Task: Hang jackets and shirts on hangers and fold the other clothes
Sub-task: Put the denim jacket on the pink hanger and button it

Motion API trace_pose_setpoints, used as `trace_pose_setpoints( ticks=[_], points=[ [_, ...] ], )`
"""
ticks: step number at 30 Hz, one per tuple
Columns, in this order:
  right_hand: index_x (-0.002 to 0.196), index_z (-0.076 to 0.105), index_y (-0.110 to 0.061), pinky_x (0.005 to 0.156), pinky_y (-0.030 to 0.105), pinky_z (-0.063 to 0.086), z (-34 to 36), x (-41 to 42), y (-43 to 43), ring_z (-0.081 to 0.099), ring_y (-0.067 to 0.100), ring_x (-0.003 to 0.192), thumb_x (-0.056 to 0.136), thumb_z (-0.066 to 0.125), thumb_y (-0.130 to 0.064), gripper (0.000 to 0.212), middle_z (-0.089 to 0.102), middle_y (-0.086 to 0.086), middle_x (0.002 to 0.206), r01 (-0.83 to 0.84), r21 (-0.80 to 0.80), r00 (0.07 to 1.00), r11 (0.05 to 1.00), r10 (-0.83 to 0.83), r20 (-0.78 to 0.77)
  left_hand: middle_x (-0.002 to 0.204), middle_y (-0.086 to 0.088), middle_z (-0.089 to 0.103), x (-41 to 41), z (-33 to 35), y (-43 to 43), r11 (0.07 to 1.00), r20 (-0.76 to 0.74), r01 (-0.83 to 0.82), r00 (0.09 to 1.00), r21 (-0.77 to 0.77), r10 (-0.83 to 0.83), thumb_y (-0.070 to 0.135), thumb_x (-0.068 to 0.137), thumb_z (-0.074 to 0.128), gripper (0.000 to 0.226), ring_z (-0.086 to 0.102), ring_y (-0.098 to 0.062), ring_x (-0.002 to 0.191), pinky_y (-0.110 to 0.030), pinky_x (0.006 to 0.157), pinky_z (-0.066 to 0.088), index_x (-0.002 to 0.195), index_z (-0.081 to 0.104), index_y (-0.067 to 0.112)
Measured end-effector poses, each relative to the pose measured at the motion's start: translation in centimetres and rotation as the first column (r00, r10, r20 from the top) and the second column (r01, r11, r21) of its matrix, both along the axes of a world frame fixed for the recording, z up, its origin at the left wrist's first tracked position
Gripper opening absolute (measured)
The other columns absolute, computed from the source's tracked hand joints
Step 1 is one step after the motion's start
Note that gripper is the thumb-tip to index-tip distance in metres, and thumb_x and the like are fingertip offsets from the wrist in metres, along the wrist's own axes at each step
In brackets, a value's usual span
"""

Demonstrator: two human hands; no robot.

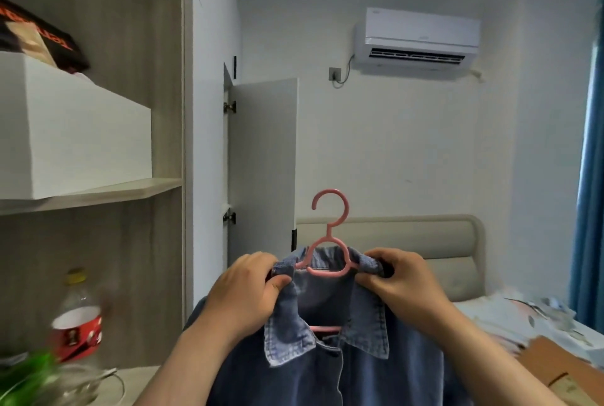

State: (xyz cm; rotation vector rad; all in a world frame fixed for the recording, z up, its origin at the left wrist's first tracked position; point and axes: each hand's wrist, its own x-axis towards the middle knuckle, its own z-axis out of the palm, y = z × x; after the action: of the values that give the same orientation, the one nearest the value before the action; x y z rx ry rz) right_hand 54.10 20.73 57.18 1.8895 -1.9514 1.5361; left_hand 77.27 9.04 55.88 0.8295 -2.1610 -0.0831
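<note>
Low in the frame's centre, the soft, weighty denim shirt (343, 356) hangs on the stiff pink hanger (328, 242); left hand (248, 291) and right hand (402, 284) pinch its shoulders, a sensible hold.

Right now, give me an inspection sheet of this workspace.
Surface: pale desktop at lower left; bed with patterned cover at right.
Job's things: denim shirt on pink hanger, held up, collar around hanger neck.
Clutter: plastic bottle with red label, green blur, cardboard.
Hands: left hand and right hand each grip a shirt shoulder.
Cables: wire on desktop; cord from air conditioner to wall socket.
Surroundings: shelf with white box, open wardrobe door, blue curtain.
</note>
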Motion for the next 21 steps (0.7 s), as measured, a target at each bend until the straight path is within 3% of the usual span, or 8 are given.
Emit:
trace_pose_setpoints(
  ticks=[6, 9, 21],
  points=[
    [0.086, 0.074, -0.027, 0.069, 0.026, 0.054, -0.1, 0.9, -5.2, 0.067, 0.004, 0.077, 0.079, 0.075, -0.013, 0.015, 0.072, -0.013, 0.079, -0.041, 0.021, 0.999, 0.999, 0.041, -0.025, 0.085, 0.013, 0.049, 1.1, -0.7, -4.5, 1.000, -0.041, -0.020, 0.999, -0.010, 0.019, 0.037, 0.095, 0.052, 0.014, 0.047, -0.009, 0.086, -0.024, 0.071, 0.037, 0.087, 0.048, 0.027],
    [0.088, 0.074, -0.028, 0.066, 0.018, 0.051, -0.2, 0.4, -7.6, 0.066, 0.000, 0.076, 0.079, 0.076, -0.013, 0.018, 0.072, -0.015, 0.079, -0.056, 0.025, 0.998, 0.998, 0.057, -0.023, 0.088, 0.012, 0.050, 0.6, -1.0, -6.8, 0.999, -0.050, -0.032, 0.998, 0.008, 0.033, 0.038, 0.096, 0.050, 0.014, 0.047, -0.010, 0.088, -0.025, 0.074, 0.039, 0.088, 0.048, 0.027],
    [0.086, 0.075, -0.029, 0.061, 0.014, 0.048, -3.5, -6.8, -20.7, 0.067, -0.003, 0.073, 0.079, 0.076, -0.016, 0.014, 0.072, -0.019, 0.075, -0.125, 0.060, 0.991, 0.990, 0.122, 0.051, 0.082, 0.014, 0.045, -6.4, -3.2, -18.1, 0.985, 0.035, -0.156, 0.988, 0.072, 0.154, 0.037, 0.099, 0.046, 0.017, 0.047, -0.011, 0.080, -0.023, 0.065, 0.034, 0.085, 0.043, 0.027]
  ],
)
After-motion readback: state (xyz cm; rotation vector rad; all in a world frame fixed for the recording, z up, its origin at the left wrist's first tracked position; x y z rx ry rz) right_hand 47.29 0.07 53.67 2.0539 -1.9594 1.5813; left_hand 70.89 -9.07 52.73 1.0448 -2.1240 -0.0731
